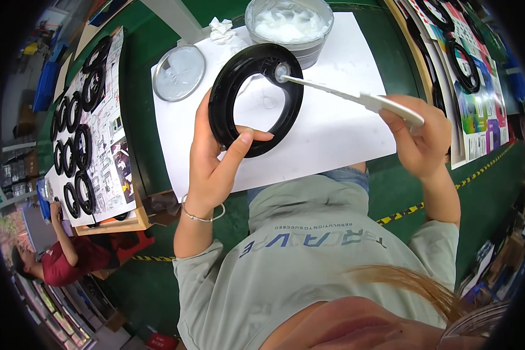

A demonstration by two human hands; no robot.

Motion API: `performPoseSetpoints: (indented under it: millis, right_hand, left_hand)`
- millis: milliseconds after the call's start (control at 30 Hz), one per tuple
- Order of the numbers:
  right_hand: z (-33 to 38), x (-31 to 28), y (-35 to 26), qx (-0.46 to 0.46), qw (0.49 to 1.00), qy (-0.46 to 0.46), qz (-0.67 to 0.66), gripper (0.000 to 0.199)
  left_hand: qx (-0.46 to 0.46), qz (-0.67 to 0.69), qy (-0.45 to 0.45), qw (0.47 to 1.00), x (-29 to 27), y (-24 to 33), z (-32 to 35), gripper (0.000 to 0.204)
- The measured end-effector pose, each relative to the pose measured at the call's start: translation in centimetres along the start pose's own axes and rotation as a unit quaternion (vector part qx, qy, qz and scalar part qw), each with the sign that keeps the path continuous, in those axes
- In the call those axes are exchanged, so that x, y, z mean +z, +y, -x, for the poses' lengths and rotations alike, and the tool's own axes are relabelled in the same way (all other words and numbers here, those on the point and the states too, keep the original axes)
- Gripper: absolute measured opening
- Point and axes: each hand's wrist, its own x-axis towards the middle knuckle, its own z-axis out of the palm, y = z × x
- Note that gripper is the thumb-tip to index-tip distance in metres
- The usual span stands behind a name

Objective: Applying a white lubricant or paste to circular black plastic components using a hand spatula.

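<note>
In my left hand [216,157], closed at its lower left, is a black oval ring [220,96] with a wide central opening; my thumb crosses its lower rim. Between the fingers of my right hand [423,137] is a slim white stick tool [391,105] with a thicker handle. Its narrow end reaches left to a small round recess at the ring's upper right, where whitish paste shows. The tip's exact shape is hard to make out. Behind the ring stands a clear tub [318,56] holding white paste. The ring is raised over a white sheet [332,140].
A round lid [181,73] smeared with paste lies left of the tub, near a crumpled tissue [221,32]. Several black rings [83,146] rest on a paper-covered table at left. More rings [462,67] lie on printed sheets at right. A person in red [76,256] is at far left.
</note>
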Motion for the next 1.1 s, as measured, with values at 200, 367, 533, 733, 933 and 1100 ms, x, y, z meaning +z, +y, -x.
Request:
performPoseSetpoints:
  millis: [200, 367, 533, 733, 933, 1100]
  right_hand:
    - [1.2, 1.8, 1.4, 0.203, 0.961, 0.072, -0.176, 0.021]
    - [1.6, 3.6, 2.4, 0.330, 0.865, 0.102, -0.364, 0.031]
    - [1.5, 4.4, 2.9, 0.406, 0.733, 0.140, -0.528, 0.040]
    - [1.8, 2.4, 3.4, 0.354, 0.817, 0.238, -0.389, 0.040]
    - [0.9, 0.6, 1.6, -0.023, 0.996, 0.069, -0.048, 0.021]
    - [0.2, 1.4, 0.5, -0.204, 0.972, 0.059, 0.104, 0.022]
  left_hand:
    - [-0.001, -0.037, 0.004, 0.999, -0.1, -0.2, 0.1, 0.057]
    - [0.006, -0.007, 0.009, 1.000, 0.2, -0.2, 0.1, 0.056]
    - [-0.030, 0.095, -0.002, 0.995, 0.1, -0.1, -0.4, 0.055]
    - [-0.076, 0.136, 0.011, 0.988, -0.5, 0.3, -0.4, 0.053]
    - [-0.112, 0.181, 0.000, 0.977, -0.5, 0.8, -0.9, 0.050]
    - [-0.111, 0.194, 0.008, 0.975, -0.5, 0.9, -0.9, 0.048]
